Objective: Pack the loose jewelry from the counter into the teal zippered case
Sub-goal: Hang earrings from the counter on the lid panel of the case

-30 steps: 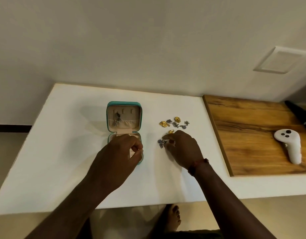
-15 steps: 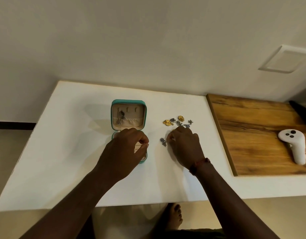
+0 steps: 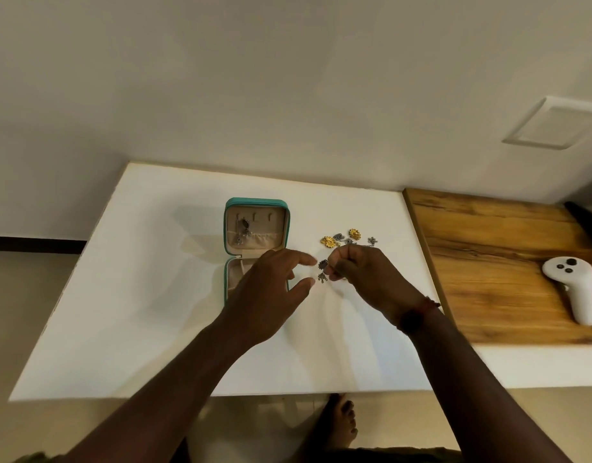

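The teal zippered case (image 3: 256, 205) lies open on the white counter (image 3: 154, 295), its beige lid holding a dark pendant (image 3: 243, 230). My right hand (image 3: 364, 275) pinches a small dark silver earring (image 3: 322, 270) just above the counter, right of the case. My left hand (image 3: 271, 295) hovers over the case's lower half, thumb and forefinger spread toward that earring without touching it. Behind my right hand lie several loose pieces: gold flower pieces (image 3: 329, 242) and small silver charms (image 3: 372, 241).
A wooden board (image 3: 488, 262) covers the counter's right end, with a white handheld controller (image 3: 575, 292) lying on it. A wall runs along the counter's far edge. A bare foot (image 3: 341, 426) shows below the near edge.
My left hand has left the case and opened, moving right toward the earring. My right hand has lifted the dark silver earring off the counter and turned it toward the left hand.
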